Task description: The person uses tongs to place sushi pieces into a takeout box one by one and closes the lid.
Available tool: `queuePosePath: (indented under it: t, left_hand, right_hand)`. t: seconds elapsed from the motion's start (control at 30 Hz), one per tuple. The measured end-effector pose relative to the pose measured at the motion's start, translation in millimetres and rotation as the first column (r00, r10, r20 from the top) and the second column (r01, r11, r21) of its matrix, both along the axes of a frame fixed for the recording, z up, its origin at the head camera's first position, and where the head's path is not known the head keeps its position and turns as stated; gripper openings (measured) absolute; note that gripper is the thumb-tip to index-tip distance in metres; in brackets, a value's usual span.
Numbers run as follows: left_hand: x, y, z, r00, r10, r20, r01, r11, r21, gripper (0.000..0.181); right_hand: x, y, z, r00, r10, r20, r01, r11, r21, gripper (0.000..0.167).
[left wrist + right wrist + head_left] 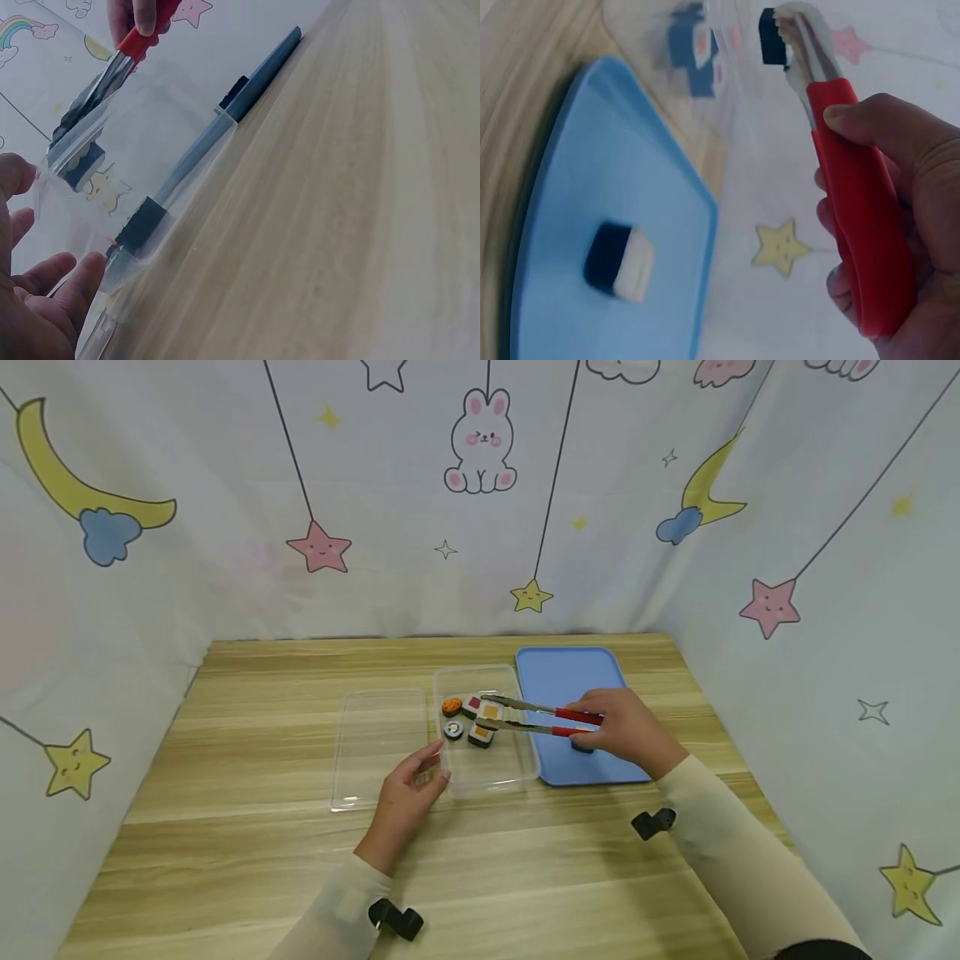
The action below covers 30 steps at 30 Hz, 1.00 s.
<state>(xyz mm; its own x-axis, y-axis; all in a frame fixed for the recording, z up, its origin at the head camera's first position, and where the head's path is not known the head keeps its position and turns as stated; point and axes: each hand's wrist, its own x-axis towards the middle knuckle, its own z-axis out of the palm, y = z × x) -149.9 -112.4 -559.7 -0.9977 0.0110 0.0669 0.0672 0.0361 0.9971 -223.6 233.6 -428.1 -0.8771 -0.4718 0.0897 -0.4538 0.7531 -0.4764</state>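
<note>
Head view: on the desk [225, 860], the blue tray [570, 672] sits just right of the clear container [487, 768], the clear lid [378, 743] left of it. The left hand [407, 797] lays loose fingers against the container's left side; the right hand [626, 728] is clamped on red-handled tongs [579, 716], which hold a sushi piece [491, 711] over the container. Inside it sit four other sushi pieces [482, 735].

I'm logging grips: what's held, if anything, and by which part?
The right hand holds the tongs by their red handles, a sushi piece between the tips. The left hand touches the clear container.
</note>
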Motion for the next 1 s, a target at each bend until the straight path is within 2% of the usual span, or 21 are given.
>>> queuePosePath:
  t: [0.2, 0.4, 0.53, 0.77, 0.87, 1.0]
  left_hand:
    - [-1.2, 0.4, -0.3, 1.000, 0.003, -0.012, -0.003, 1.000, 0.002, 0.050]
    - [-1.3, 0.8, -0.6, 1.000, 0.004, -0.003, -0.004, 1.000, 0.002, 0.050]
    - [-0.5, 1.1, 1.0, 1.000, 0.009, -0.001, -0.009, 1.000, -0.006, 0.050]
    - [-1.0, 1.8, 0.7, 1.000, 0.001, -0.007, -0.001, 1.000, 0.008, 0.050]
    - [-0.9, 2.1, 0.9, 1.000, -0.002, -0.008, 0.002, 1.000, 0.020, 0.050]
    - [-0.1, 1.6, 1.5, 1.000, 0.003, -0.008, -0.003, 1.000, 0.012, 0.050]
  right_hand:
    - [-5.4, -35, -3.2, 0.990, 0.140, 0.001, -0.139, 0.987, 0.081, 0.034]
    - [-9.4, -51, -9.2, 0.979, 0.200, -0.029, -0.191, 0.964, 0.186, 0.028]
    - [-12.3, -56, -11.0, 0.973, 0.223, -0.053, -0.205, 0.950, 0.237, 0.029]
    - [-14.6, -63, -12.3, 0.970, 0.240, -0.032, -0.220, 0.927, 0.303, 0.033]
    - [-14.8, -64, -11.6, 0.972, 0.233, -0.019, -0.216, 0.927, 0.305, 0.034]
    - [-14.8, -61, -10.6, 0.978, 0.209, 0.000, -0.201, 0.941, 0.273, 0.035]
